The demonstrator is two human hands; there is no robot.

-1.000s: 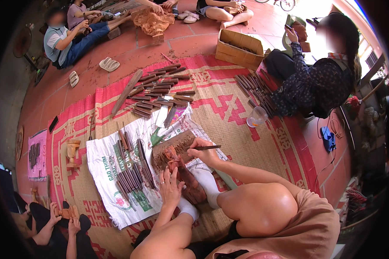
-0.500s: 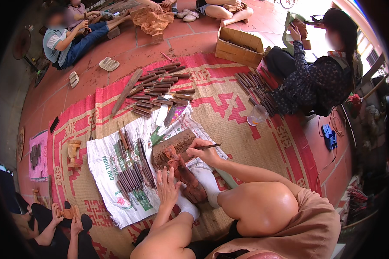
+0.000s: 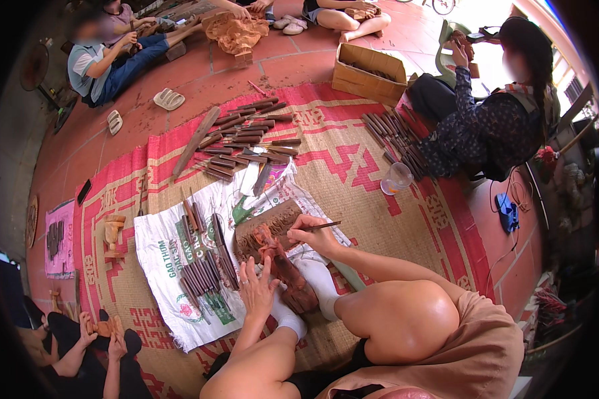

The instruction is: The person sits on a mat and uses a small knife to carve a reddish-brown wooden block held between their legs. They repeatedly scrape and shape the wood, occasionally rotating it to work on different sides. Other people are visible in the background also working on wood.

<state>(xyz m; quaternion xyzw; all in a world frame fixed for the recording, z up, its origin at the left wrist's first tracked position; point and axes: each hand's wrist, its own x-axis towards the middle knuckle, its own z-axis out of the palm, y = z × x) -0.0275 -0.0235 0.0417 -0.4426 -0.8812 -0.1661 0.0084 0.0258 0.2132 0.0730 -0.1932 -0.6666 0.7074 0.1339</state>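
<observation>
Right hand (image 3: pixel 310 231): grips slim dark tool (image 3: pixel 329 225), tip indistinct.
Carving (image 3: pixel 291 276): between white-socked feet (image 3: pixel 322 287), right hand's 7 o'clock.
Left hand (image 3: pixel 257 287): unclenched, fingers spread at carving's 8 o'clock; contact unclear.

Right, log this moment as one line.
left hand: open beside reddish carving | right hand: gripping slim dark tool | reddish carving: between white-socked feet | dark-handled tools: on white sack
</observation>
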